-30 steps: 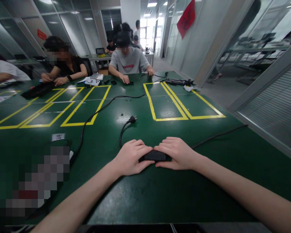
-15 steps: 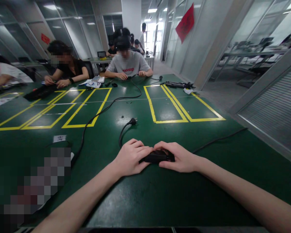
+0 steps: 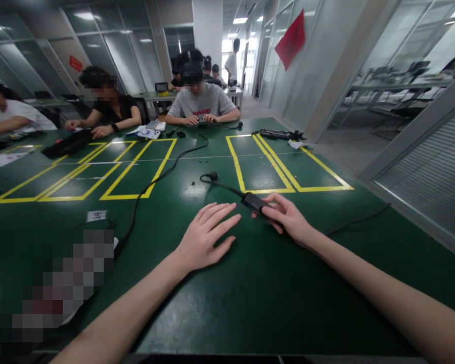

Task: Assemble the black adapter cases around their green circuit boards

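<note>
My right hand (image 3: 284,217) grips one end of a black power adapter (image 3: 255,202), thumb on the near side, its far end tilted up and away to the left. From that far end a black cord runs left to a plug (image 3: 213,176) on the green table (image 3: 220,313). Another thin cable (image 3: 358,222) trails over the table right of my right wrist. My left hand (image 3: 210,235) is apart from the adapter, palm down over the table, fingers spread with nothing in them.
A pixelated power strip (image 3: 68,278) lies at the left, its long cord (image 3: 136,207) running toward the far side. Yellow tape outlines (image 3: 261,191) mark the table. A folded black tripod (image 3: 278,134) lies at the far right. Several people sit across the table, one in a grey shirt (image 3: 205,103).
My left hand has let go of the adapter and its fingers have spread. My right hand has moved the adapter forward and slightly right, and the plug has shifted farther away.
</note>
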Demonstrator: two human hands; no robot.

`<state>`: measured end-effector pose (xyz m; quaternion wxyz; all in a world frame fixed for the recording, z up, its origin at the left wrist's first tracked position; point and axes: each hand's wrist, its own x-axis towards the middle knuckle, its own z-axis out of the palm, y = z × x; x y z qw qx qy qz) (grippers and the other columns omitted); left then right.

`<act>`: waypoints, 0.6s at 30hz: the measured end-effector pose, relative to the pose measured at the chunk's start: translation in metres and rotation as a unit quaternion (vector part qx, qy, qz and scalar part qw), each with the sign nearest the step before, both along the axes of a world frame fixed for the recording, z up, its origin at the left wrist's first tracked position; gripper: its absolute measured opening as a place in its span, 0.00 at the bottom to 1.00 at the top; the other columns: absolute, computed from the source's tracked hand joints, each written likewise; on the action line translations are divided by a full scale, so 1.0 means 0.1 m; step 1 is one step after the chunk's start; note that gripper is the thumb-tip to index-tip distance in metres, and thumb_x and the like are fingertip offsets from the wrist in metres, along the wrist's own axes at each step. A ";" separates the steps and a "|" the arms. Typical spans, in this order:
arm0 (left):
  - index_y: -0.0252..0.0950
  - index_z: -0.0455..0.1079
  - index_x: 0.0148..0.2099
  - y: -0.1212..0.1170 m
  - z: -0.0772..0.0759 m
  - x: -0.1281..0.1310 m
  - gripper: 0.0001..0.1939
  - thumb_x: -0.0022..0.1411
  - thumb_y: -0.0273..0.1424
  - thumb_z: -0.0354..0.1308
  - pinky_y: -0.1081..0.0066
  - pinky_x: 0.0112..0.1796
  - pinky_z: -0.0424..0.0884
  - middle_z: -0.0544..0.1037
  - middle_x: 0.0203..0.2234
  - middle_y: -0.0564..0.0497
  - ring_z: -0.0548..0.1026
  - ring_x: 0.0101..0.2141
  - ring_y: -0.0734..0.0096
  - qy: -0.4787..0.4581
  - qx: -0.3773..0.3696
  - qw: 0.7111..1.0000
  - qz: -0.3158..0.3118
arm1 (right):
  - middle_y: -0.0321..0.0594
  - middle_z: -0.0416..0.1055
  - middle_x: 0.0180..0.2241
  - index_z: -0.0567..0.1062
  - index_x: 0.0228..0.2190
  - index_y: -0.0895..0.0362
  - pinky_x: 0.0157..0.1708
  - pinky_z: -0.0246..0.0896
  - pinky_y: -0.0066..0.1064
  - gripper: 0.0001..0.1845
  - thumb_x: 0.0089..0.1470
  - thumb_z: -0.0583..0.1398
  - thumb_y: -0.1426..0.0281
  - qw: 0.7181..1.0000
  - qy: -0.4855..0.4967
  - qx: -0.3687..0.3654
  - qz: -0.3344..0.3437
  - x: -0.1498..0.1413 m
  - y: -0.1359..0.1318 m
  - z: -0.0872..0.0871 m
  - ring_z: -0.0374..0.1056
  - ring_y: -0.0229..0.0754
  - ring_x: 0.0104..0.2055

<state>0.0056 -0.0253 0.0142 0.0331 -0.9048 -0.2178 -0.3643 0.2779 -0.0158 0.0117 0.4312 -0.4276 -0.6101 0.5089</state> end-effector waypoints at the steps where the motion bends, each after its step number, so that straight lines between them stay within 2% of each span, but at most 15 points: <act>1: 0.40 0.64 0.68 0.00 -0.01 0.00 0.25 0.71 0.29 0.57 0.52 0.61 0.69 0.72 0.63 0.41 0.71 0.62 0.56 0.009 -0.017 1.000 -0.012 | 0.36 0.79 0.33 0.60 0.36 0.50 0.15 0.42 0.26 0.28 0.52 0.65 0.44 0.998 0.013 0.013 -0.063 0.08 0.08 0.01 0.50 0.31 0.15; 4: 0.40 0.69 0.63 0.00 -0.04 0.00 0.19 0.72 0.30 0.56 0.53 0.57 0.73 0.76 0.59 0.42 0.74 0.59 0.58 0.049 -0.077 0.995 -0.041 | 0.36 0.79 0.30 0.56 0.32 0.49 0.16 0.45 0.28 0.30 0.49 0.66 0.44 0.965 0.024 0.064 -0.253 0.41 0.31 0.04 0.51 0.33 0.15; 7: 0.38 0.73 0.58 0.01 -0.07 0.01 0.15 0.72 0.32 0.56 0.54 0.55 0.75 0.79 0.55 0.44 0.76 0.56 0.59 0.070 -0.112 0.990 -0.046 | 0.43 0.78 0.32 0.57 0.34 0.48 0.17 0.48 0.31 0.30 0.45 0.65 0.44 0.898 -0.018 0.140 -0.417 0.77 0.45 0.06 0.54 0.36 0.16; 9: 0.38 0.74 0.57 0.00 -0.07 0.01 0.14 0.72 0.32 0.56 0.55 0.54 0.75 0.81 0.53 0.44 0.77 0.54 0.60 0.073 -0.125 0.988 -0.045 | 0.51 0.78 0.36 0.59 0.35 0.49 0.21 0.54 0.34 0.28 0.46 0.64 0.45 0.851 -0.066 0.197 -0.483 0.97 0.47 0.06 0.64 0.42 0.22; 10: 0.38 0.75 0.56 0.00 -0.07 0.01 0.14 0.72 0.33 0.55 0.56 0.54 0.75 0.81 0.53 0.44 0.77 0.54 0.60 0.075 -0.131 0.988 -0.043 | 0.54 0.77 0.38 0.60 0.35 0.50 0.24 0.57 0.35 0.27 0.47 0.64 0.45 0.836 -0.097 0.214 -0.495 1.04 0.47 0.06 0.68 0.46 0.26; 12: 0.37 0.75 0.55 0.00 -0.06 0.01 0.14 0.72 0.32 0.55 0.56 0.53 0.75 0.82 0.52 0.45 0.78 0.52 0.60 0.077 -0.142 0.986 -0.043 | 0.56 0.77 0.41 0.63 0.34 0.50 0.26 0.59 0.37 0.25 0.48 0.63 0.46 0.826 -0.180 0.202 -0.495 1.13 0.47 0.02 0.69 0.48 0.29; 15: 0.36 0.75 0.55 -0.01 -0.05 0.01 0.13 0.72 0.32 0.55 0.58 0.52 0.75 0.82 0.50 0.46 0.78 0.50 0.62 0.079 -0.151 0.984 -0.051 | 0.52 0.78 0.39 0.67 0.32 0.51 0.30 0.62 0.39 0.20 0.48 0.63 0.50 0.829 -0.294 0.143 -0.454 1.17 0.48 -0.06 0.69 0.48 0.29; 18: 0.37 0.75 0.54 -0.01 -0.06 0.02 0.13 0.72 0.32 0.55 0.59 0.51 0.76 0.83 0.48 0.46 0.79 0.48 0.63 0.083 -0.156 0.983 -0.053 | 0.50 0.79 0.39 0.71 0.34 0.53 0.33 0.63 0.38 0.19 0.47 0.63 0.52 0.838 -0.353 0.131 -0.394 1.16 0.51 -0.13 0.70 0.48 0.31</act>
